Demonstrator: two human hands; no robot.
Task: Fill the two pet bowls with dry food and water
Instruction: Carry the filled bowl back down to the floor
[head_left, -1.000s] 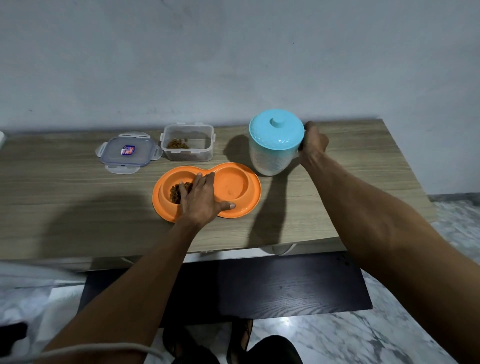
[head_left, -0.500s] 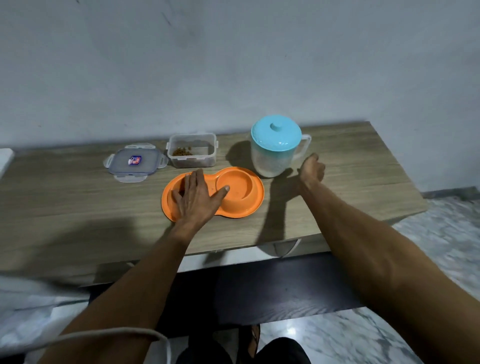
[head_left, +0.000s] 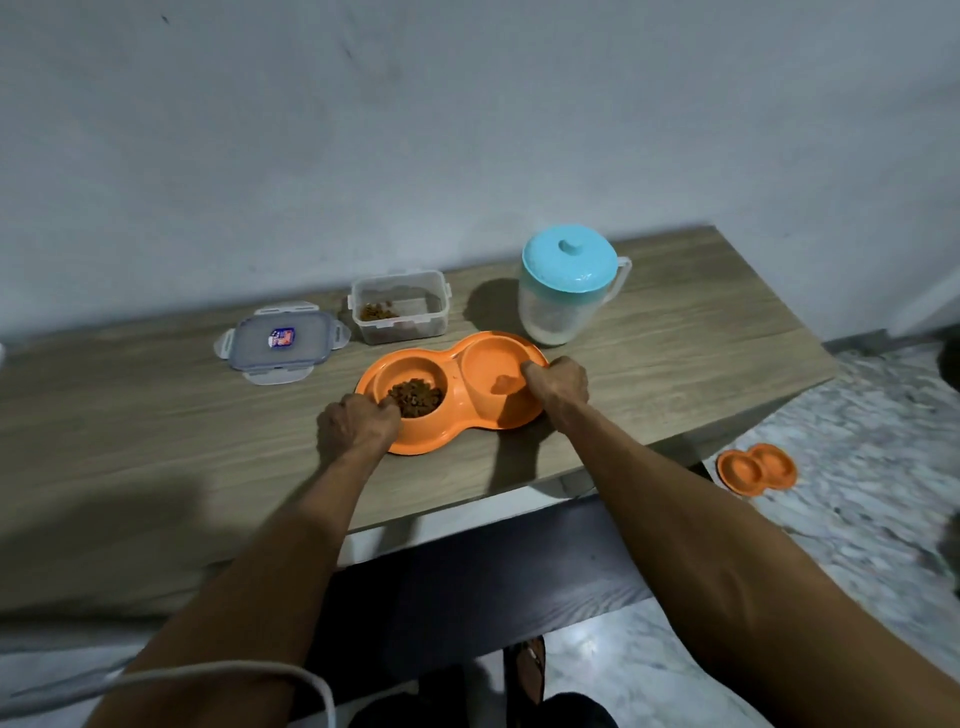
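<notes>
An orange double pet bowl (head_left: 457, 410) rests on the wooden table (head_left: 156, 441). Brown dry food (head_left: 415, 397) fills its left cup; the right cup looks wet and shiny. My left hand (head_left: 358, 426) grips the bowl's left rim, thumb hooked over the edge by the food. My right hand (head_left: 558, 387) grips the right rim, thumb inside the right cup. Behind the bowl stands a clear pitcher with a turquoise lid (head_left: 569, 283), touched by neither hand. To its left sits an open clear food container (head_left: 399, 306) holding a little kibble.
The container's lid (head_left: 281, 342) lies flat left of the container. A second orange double bowl (head_left: 756, 469) sits on the marble floor past the table's right corner. A dark bench (head_left: 493, 587) runs under the table's front edge. The wall stands close behind.
My right hand has left the pitcher handle and come down onto the bowl's right rim. My left hand slid from flat over the food cup to gripping the left rim.
</notes>
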